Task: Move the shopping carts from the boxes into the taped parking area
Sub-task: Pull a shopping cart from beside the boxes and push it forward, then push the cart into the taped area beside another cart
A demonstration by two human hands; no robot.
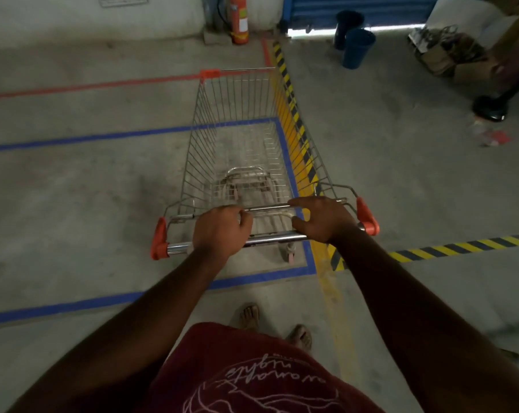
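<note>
A wire shopping cart [237,138] with orange corner caps stands in front of me on the concrete floor. Its chrome handle bar [270,238] runs across the middle of the view. My left hand [219,231] grips the bar left of centre, and my right hand [320,219] grips it right of centre. The cart basket is empty. The cart sits over a rectangle of blue tape [103,135], along that rectangle's right side. A red tape line [88,86] lies farther ahead, level with the cart's front.
A yellow-and-black hazard stripe [297,120] runs along the cart's right side and branches right [461,245]. A fire extinguisher [240,19] stands by the far wall. Two blue bins [356,47] and a box of clutter [449,52] are at the back right. A person's shoe [490,110] shows at right.
</note>
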